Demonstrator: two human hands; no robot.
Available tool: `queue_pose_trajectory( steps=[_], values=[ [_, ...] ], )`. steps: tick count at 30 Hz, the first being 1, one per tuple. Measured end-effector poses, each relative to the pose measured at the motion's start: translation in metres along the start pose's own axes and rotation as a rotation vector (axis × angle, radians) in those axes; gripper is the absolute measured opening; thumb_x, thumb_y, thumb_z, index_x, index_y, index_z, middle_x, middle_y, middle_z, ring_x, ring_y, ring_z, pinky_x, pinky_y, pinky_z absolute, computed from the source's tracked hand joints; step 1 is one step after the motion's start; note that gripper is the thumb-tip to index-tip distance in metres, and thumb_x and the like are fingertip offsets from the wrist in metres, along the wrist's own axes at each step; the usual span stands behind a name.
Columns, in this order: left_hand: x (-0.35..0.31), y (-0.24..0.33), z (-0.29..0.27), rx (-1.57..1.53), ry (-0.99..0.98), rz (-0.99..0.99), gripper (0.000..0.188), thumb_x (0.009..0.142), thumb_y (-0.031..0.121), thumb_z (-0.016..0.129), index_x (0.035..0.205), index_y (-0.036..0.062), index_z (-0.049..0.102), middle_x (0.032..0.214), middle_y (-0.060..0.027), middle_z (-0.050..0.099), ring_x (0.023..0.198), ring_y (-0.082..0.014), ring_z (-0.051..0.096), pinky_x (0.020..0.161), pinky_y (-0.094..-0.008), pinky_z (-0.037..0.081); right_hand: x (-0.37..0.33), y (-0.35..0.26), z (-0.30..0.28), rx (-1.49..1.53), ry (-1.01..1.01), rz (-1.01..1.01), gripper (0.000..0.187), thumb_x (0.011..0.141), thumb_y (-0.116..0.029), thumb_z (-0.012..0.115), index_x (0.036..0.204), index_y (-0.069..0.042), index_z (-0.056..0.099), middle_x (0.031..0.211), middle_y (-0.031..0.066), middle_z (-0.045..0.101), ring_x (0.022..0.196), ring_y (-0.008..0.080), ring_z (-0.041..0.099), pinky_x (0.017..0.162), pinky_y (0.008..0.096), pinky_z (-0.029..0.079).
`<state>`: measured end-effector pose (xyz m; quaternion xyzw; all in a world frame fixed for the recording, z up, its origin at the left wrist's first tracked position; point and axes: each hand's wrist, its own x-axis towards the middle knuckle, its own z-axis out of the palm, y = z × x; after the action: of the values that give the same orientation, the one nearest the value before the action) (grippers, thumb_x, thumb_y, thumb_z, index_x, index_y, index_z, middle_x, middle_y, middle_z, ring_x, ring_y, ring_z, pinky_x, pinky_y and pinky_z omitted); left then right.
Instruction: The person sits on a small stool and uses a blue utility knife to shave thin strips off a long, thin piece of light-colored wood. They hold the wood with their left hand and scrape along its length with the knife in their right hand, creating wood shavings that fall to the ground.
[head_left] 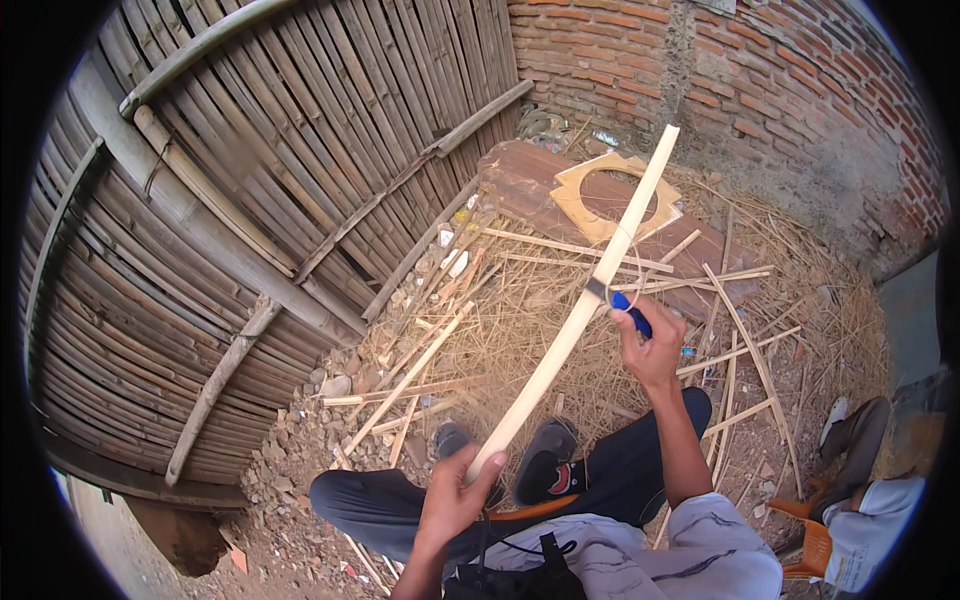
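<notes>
The pale slat (560, 332) runs diagonally in the air above the dirt ground (290, 525), its near end in the left hand (458, 503) and its far end toward the corner where the ground meets both walls. It is long, narrow and straight-edged, cream-coloured, with a smooth, flat face and fine lengthwise grain; whether it is bamboo or solid wood cannot be told. The left thumb presses on top of its near end, pinching it against fingers that are mostly hidden underneath. The right hand (655, 345) has its fingers curled closely around the blue handle of a knife (633, 316), whose dark, flat blade lies across the slat, touching it about midway.

Beyond, at the ground's far edge, lies a reddish-brown board (515, 180), its surface worn. On it rests a tan plywood panel (568, 195) with stepped outer edges and a large round hole; the slat's far part passes in front of it. Dry, straw-like shavings (520, 325) form a tangled mat over the middle of the ground, with thin, rough sticks (745, 345) scattered to the right. Rubble stones edge the left side, below a wall of weathered bamboo (390, 130). The other wall is coarse red brick (610, 60) with uneven grey mortar.
</notes>
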<state>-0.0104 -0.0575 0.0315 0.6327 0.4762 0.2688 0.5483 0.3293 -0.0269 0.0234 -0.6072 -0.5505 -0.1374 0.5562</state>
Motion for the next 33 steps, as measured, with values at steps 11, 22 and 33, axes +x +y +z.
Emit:
queue_pose_trajectory(
  steps=[11, 22, 33],
  values=[
    [-0.010, -0.029, -0.034, 0.298, 0.127, -0.071, 0.035, 0.101, 0.034, 0.079, 0.095, 0.0001, 0.074, 0.065, -0.0144, 0.061, 0.056, -0.0209, 0.055, 0.057, -0.0388, 0.045, 0.026, 0.074, -0.024, -0.182, -0.162, 0.485, 0.033, 0.098, -0.035, 0.078, 0.117, -0.008, 0.079, 0.079, 0.0134, 0.072, 0.067, 0.0249, 0.066, 0.063, 0.0396, 0.048],
    [0.012, -0.005, -0.015, 0.284, 0.199, 0.114, 0.026, 0.103, 0.025, 0.076, 0.111, -0.0002, 0.075, 0.076, -0.0128, 0.068, 0.066, -0.0198, 0.061, 0.064, -0.0359, 0.048, -0.001, 0.062, -0.051, -0.492, -0.689, 0.480, 0.040, 0.089, -0.037, 0.086, 0.117, -0.010, 0.079, 0.089, 0.0164, 0.077, 0.087, 0.0367, 0.073, 0.080, 0.0473, 0.056],
    [0.014, 0.014, 0.002, 0.066, 0.063, 0.116, 0.024, 0.103, 0.022, 0.076, 0.112, 0.0001, 0.075, 0.073, -0.0069, 0.066, 0.067, -0.0094, 0.056, 0.061, -0.0322, 0.046, -0.020, -0.050, -0.016, 0.728, -0.454, 0.553, 0.035, 0.098, -0.011, 0.080, 0.128, 0.003, 0.070, 0.099, 0.0040, 0.077, 0.083, 0.0057, 0.066, 0.073, 0.0220, 0.050]
  ],
)
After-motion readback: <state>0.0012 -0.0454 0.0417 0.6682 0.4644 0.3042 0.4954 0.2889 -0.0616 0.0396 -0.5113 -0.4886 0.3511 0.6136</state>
